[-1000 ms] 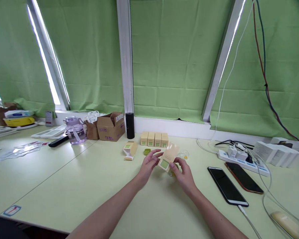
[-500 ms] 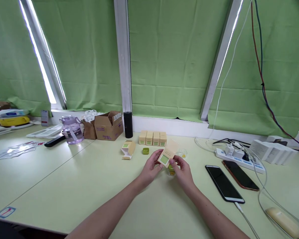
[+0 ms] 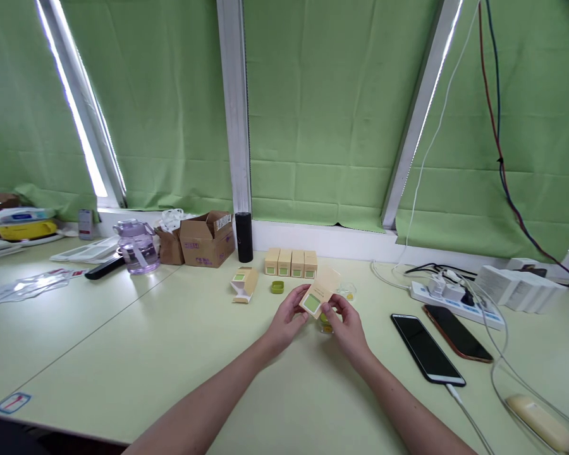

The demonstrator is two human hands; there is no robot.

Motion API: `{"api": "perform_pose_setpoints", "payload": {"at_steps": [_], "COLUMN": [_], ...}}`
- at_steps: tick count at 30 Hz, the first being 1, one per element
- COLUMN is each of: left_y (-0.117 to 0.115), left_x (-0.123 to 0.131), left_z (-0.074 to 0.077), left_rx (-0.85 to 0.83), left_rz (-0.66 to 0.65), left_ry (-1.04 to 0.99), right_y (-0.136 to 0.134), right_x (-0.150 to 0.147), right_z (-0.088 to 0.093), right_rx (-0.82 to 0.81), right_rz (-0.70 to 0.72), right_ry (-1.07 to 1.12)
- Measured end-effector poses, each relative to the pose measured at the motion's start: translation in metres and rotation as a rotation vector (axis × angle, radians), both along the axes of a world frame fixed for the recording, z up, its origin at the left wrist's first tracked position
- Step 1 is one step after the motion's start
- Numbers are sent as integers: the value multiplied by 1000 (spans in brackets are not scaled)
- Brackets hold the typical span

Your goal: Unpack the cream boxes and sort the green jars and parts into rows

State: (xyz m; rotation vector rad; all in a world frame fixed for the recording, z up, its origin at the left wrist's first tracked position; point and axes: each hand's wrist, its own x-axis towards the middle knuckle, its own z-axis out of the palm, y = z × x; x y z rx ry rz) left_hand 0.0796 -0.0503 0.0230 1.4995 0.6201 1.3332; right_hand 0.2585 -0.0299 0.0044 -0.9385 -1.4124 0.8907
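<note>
Between both hands is a small tan cardboard box (image 3: 319,295) with a white-edged green square on its face and a flap raised at the back. My left hand (image 3: 287,319) pinches its left edge. My right hand (image 3: 348,327) grips the lower right corner, thumb on the front. Just under the box, partly hidden by it and my right fingers, sits a small clear container with a green top (image 3: 325,326). A small green square dish (image 3: 277,287) lies to the left. Farther left, an opened tan box (image 3: 244,285) rests on its side.
Several matching tan boxes (image 3: 291,263) stand in a row behind. Clear plastic packaging (image 3: 346,291) lies beyond my right hand. Two phones (image 3: 428,349) and a power strip (image 3: 458,305) with cables are at right. A black cylinder (image 3: 243,237), carton (image 3: 207,239) and purple jug (image 3: 136,248) stand back left.
</note>
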Motion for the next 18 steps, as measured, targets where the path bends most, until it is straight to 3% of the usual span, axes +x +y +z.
{"api": "perform_pose_setpoints", "payload": {"at_steps": [10, 18], "left_y": [0, 0], "left_x": [1, 2], "left_z": [2, 3], "left_rx": [-20, -40], "left_rz": [-2, -24], "left_ry": [-7, -39], "right_y": [-4, -5], "right_x": [-2, 0], "right_z": [3, 6], "right_rx": [-29, -22], "right_rz": [90, 72], "right_ry": [92, 51]}}
